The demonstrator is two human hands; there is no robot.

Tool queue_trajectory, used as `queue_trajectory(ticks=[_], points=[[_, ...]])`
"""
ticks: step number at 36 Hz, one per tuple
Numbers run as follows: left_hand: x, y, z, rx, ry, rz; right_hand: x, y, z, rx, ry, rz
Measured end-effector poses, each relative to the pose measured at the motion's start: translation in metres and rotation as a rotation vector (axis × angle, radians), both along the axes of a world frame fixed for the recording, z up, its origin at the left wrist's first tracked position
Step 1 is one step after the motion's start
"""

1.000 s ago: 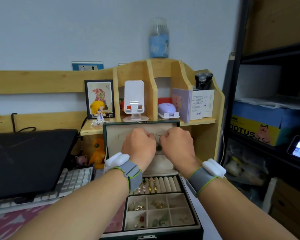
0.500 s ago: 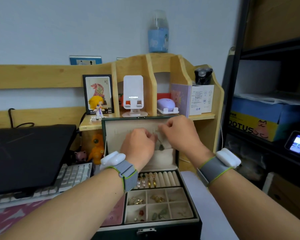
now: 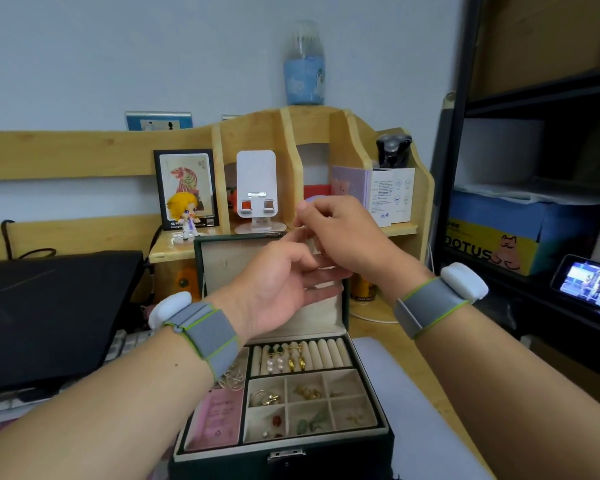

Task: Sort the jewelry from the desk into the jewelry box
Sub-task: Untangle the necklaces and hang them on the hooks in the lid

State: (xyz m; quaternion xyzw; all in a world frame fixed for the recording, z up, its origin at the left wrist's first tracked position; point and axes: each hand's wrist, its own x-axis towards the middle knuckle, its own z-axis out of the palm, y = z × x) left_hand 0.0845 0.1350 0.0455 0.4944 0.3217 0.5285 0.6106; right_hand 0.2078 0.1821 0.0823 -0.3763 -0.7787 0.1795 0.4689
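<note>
The dark green jewelry box [image 3: 329, 459] stands open on the desk, its cream-lined lid [image 3: 222, 268] upright. Gold and green rings [image 3: 286, 358] sit in the ring rolls, and small pieces lie in the square compartments [image 3: 305, 393]. My left hand [image 3: 284, 289] hovers in front of the lid with its fingers stretched out and relaxed. Just above it, at the lid's top edge, my right hand [image 3: 343, 237] has thumb and forefinger pinched together, apparently on a thin necklace chain that barely shows. The pendant is hidden.
A closed black laptop [image 3: 49, 313] and a keyboard [image 3: 125, 344] lie to the left. Behind the box is a wooden desk organiser [image 3: 326, 133] with a phone stand [image 3: 257, 188] and a figurine [image 3: 184, 213]. Black shelving [image 3: 534, 98] and a lit phone [image 3: 589, 282] are on the right.
My left hand went from curled to fingers outstretched. My right hand rose from the lid's lining to above its top edge. The green pendant that hung between them no longer shows.
</note>
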Motion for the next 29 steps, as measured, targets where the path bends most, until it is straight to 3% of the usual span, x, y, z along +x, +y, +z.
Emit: queue_trajectory(ticks=[5, 7, 9, 11, 14, 18, 22, 29], points=[[0.001, 0.001, 0.012, 0.043, 0.209, 0.182, 0.005, -0.008, 0.001, 0.163, -0.001, -0.012], [-0.003, 0.003, 0.020, 0.073, 0.305, 0.252, 0.012, -0.010, 0.000, 0.223, 0.104, -0.072], [-0.006, 0.006, 0.030, 0.147, 0.409, 0.318, 0.020, -0.010, -0.010, 0.162, 0.295, -0.109], [-0.009, 0.009, 0.042, 0.223, 0.515, 0.374, 0.024, -0.009, -0.033, 0.045, 0.348, -0.136], [-0.013, 0.016, 0.060, 0.337, 0.659, 0.494, 0.025, -0.004, -0.080, -0.062, 0.059, -0.124], [-0.015, 0.031, 0.068, 0.463, 0.800, 0.632, 0.016, 0.006, -0.115, 0.166, -0.275, -0.233], [-0.017, 0.041, 0.061, 0.528, 0.875, 0.671, 0.004, 0.008, -0.114, 0.258, -0.362, -0.314], [-0.018, 0.043, 0.045, 0.550, 0.875, 0.750, -0.002, 0.014, -0.116, 0.239, -0.407, -0.365]])
